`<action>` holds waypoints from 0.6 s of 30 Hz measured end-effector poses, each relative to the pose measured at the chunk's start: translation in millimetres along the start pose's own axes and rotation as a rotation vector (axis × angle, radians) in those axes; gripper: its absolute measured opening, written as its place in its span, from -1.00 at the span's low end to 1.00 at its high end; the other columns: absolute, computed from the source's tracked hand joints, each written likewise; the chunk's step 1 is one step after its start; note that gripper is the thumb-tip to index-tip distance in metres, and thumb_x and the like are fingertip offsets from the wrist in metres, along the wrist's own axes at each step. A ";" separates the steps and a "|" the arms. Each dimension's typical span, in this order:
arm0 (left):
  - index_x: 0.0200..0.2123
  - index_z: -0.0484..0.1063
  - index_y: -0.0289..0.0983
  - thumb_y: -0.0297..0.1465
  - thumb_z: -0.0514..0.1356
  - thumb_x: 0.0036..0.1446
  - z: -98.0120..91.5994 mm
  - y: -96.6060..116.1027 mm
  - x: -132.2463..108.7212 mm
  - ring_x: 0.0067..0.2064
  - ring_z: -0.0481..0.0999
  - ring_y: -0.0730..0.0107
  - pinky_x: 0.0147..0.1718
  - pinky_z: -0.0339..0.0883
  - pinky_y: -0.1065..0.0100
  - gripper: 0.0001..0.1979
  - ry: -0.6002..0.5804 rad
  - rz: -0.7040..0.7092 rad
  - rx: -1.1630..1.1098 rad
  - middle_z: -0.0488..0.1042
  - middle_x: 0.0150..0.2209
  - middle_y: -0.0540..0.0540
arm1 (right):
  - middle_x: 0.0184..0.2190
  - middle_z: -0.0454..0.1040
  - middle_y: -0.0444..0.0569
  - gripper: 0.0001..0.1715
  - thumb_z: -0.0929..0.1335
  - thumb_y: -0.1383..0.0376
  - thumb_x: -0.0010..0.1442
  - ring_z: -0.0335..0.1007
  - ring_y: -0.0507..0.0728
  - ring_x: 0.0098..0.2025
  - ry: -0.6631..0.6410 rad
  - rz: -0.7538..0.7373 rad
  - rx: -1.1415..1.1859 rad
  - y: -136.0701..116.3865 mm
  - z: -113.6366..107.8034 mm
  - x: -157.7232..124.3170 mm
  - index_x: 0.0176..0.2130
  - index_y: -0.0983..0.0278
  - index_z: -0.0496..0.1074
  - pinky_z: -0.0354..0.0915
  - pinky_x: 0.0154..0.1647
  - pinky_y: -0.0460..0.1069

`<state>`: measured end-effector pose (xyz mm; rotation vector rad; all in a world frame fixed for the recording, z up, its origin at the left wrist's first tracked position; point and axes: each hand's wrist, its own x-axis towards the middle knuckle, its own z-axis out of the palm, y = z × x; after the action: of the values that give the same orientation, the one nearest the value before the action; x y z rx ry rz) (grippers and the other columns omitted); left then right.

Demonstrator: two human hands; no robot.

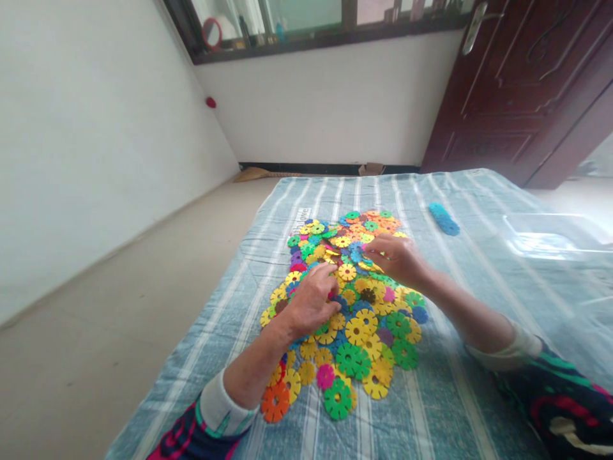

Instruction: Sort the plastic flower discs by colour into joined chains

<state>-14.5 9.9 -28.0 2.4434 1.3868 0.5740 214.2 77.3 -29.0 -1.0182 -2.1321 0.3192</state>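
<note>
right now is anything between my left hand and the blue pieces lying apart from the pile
Yes: the right hand, over the pile of discs, stands between the left hand and the blue pieces. Beyond it, only striped cloth shows in between.

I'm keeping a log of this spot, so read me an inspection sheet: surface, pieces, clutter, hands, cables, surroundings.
Surface: striped blue-grey cloth, slightly creased.
Job's things: mixed heap of coloured notched discs, overlapping.
Clutter: elongated blue item apart from the heap; clear container at the right.
Hands: left hand over the heap, right hand at its far right side, a pink piece by the fingertips; firm grip unclear for both.
Cables: nothing seen on the cloth.
Surroundings: white wall, window, dark red door.
</note>
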 end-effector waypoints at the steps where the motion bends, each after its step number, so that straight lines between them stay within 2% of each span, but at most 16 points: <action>1: -0.48 0.40 -0.27 -0.52 0.30 -0.11 -2.9 0.4 0.4 0.20 0.32 0.05 0.21 0.17 0.01 -0.88 0.007 -0.021 -0.052 0.41 0.12 -0.28 | -0.45 0.42 -0.07 -0.74 0.29 0.25 0.22 0.30 0.03 -0.41 -0.006 -0.005 0.014 -3.1 -0.4 0.0 -0.42 0.27 0.49 0.14 -0.36 -0.06; 4: -0.54 0.39 -0.25 -0.47 0.26 -0.03 -12.5 4.1 1.2 0.16 0.40 0.12 0.18 0.22 0.07 -0.89 0.053 -0.107 -0.237 0.48 0.06 -0.22 | -0.53 0.36 -0.13 -0.73 0.30 0.27 0.20 0.23 -0.01 -0.47 -0.087 -0.026 0.090 -15.7 -1.0 -0.6 -0.48 0.27 0.46 0.10 -0.41 -0.07; 7: -0.54 0.41 -0.25 -0.38 0.25 0.01 -18.4 9.1 2.1 0.11 0.45 0.14 0.17 0.23 0.09 -0.86 0.131 -0.182 -0.409 0.51 0.03 -0.19 | -0.57 0.35 -0.17 -0.79 0.34 0.25 0.16 0.19 -0.03 -0.50 -0.209 -0.004 0.212 -30.3 1.4 -2.7 -0.46 0.27 0.48 0.09 -0.45 -0.07; 12: -0.52 0.44 -0.25 -0.25 0.27 0.02 -16.0 12.3 4.1 0.06 0.49 0.12 0.16 0.24 0.09 -0.80 0.204 -0.208 -0.529 0.53 0.01 -0.19 | -0.65 0.25 -0.23 -0.83 0.35 0.29 0.14 0.12 -0.07 -0.56 -0.336 0.066 0.440 -44.3 11.2 -5.2 -0.43 0.32 0.50 0.06 -0.52 -0.10; 15: -0.50 0.46 -0.23 -0.21 0.26 0.05 -13.1 11.7 5.0 0.03 0.51 0.13 0.15 0.26 0.10 -0.78 0.234 -0.182 -0.453 0.55 -0.01 -0.15 | -0.63 0.29 -0.22 -0.84 0.35 0.32 0.12 0.16 -0.08 -0.55 -0.348 0.040 0.476 -36.1 7.0 1.6 -0.44 0.32 0.50 0.09 -0.52 -0.12; 18: -0.44 0.49 -0.21 -0.19 0.25 0.07 -11.2 10.8 5.0 0.03 0.51 0.14 0.14 0.29 0.11 -0.79 0.267 -0.140 -0.349 0.55 -0.03 -0.12 | -0.59 0.37 -0.19 -0.85 0.37 0.29 0.09 0.24 -0.06 -0.52 -0.293 0.092 0.454 -7.2 -16.0 13.8 -0.42 0.31 0.51 0.15 -0.50 -0.12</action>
<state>-9.2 9.2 -12.5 2.0329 1.4007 1.0408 215.8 81.5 -7.1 -0.8392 -2.1236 1.0000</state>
